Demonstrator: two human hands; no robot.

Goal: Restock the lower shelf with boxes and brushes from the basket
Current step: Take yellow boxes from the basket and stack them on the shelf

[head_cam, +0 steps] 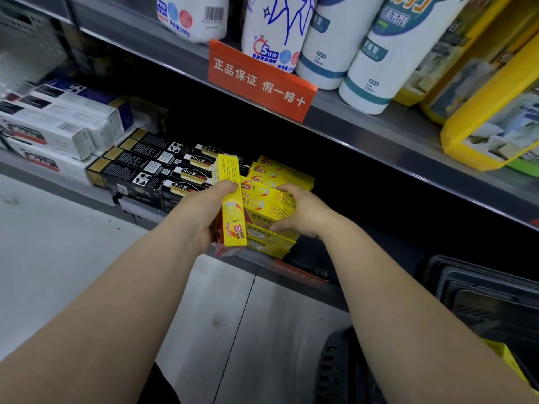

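At frame centre we are mid-placement: our left grip point(204, 215) wraps a yellow box point(231, 196), on end beside the stack point(271, 204) on the lower shelf point(303, 276), which our right grip point(303, 209) clasps, thumb in front; next we likely must lay the box flat on top.

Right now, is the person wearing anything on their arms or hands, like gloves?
No. The left hand and right hand are bare: no gloves, rings or watch show. The left forearm and right forearm are bare too, no sleeves in view.
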